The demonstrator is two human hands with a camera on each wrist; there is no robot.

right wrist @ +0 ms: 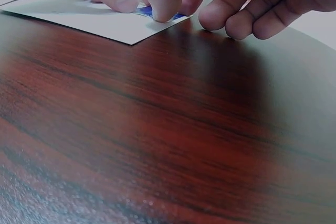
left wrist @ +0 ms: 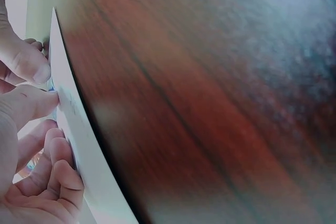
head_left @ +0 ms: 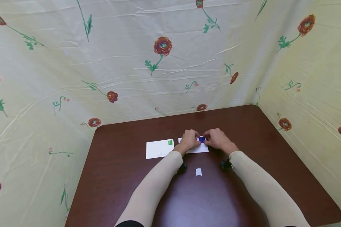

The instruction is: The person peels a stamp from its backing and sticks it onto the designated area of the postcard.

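A white envelope (head_left: 197, 148) lies on the dark brown table, partly covered by both hands. At its upper right corner is a small blue stamp (head_left: 202, 139), whose edges are hidden under fingertips. My left hand (head_left: 189, 139) pinches the stamp's left edge with bent thumb and fingers. From the other side my right hand (head_left: 217, 138) pinches the right edge. In the right wrist view both thumb tips sit low on the blue stamp (right wrist: 145, 11), close over the envelope (right wrist: 100, 22). The left wrist view shows the left hand (left wrist: 37, 150) along the envelope, its lower fingers curled.
Left of the hands lies another white envelope (head_left: 159, 149) with a green stamp (head_left: 170, 142) at its upper right corner. A small white paper piece (head_left: 198, 172) rests between the forearms. Flowered cloth (head_left: 136, 78) hangs behind the brown table (head_left: 125, 189).
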